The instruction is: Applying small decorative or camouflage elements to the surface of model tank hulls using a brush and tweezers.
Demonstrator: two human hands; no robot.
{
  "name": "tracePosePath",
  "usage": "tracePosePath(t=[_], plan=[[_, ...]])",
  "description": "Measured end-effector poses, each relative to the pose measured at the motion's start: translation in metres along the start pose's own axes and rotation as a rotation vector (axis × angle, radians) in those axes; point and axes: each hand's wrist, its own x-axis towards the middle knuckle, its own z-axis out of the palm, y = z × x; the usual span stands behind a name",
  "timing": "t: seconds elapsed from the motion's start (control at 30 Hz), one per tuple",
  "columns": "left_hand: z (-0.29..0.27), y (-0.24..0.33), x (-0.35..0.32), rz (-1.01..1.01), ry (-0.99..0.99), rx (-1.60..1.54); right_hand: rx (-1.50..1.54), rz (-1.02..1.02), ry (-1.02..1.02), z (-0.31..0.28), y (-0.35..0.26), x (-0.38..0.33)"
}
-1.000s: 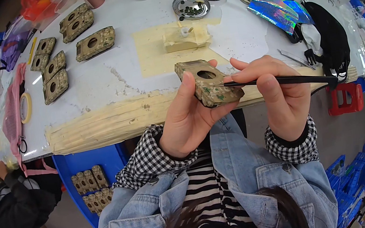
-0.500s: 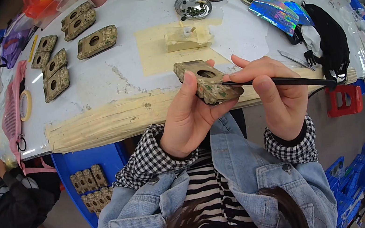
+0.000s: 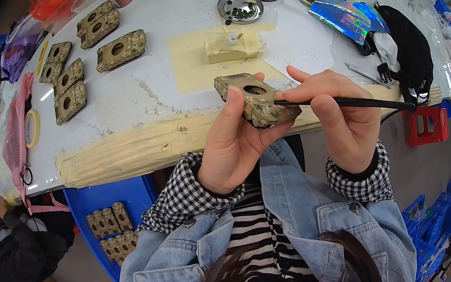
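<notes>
My left hand point(image 3: 235, 145) grips a tan, green-mottled block with a round hole point(image 3: 256, 100), held up in front of the table's near edge. In my right hand point(image 3: 339, 118) is a thin black brush point(image 3: 359, 102); its tip touches the block's right side. Both forearms wear checked cuffs under a denim jacket.
On the white table point(image 3: 131, 96), several similar blocks point(image 3: 120, 50) lie at the left. A pale yellow sheet with a small block point(image 3: 233, 46), a round metal dish point(image 3: 240, 8), a shiny blue sheet point(image 3: 342, 14) and a black bag point(image 3: 407, 47) lie beyond. A blue crate of blocks point(image 3: 111, 228) stands below; another person's sleeve point(image 3: 20, 247) is at the left.
The block and both hands have stayed nearly in place; the brush tip has shifted slightly along the block's side.
</notes>
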Motion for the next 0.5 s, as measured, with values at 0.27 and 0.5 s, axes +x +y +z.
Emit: tracePosePath(t=[0.27,0.5], plan=[[0.0001,0.0001,0.0,-0.006,0.002,0.005,0.006,-0.011,-0.001,-0.0011,0.0005,0.0003],[-0.0003,-0.0003,0.0005,0.001,0.0,-0.003,0.015,-0.013,0.009,-0.0006,0.0021,-0.0002]])
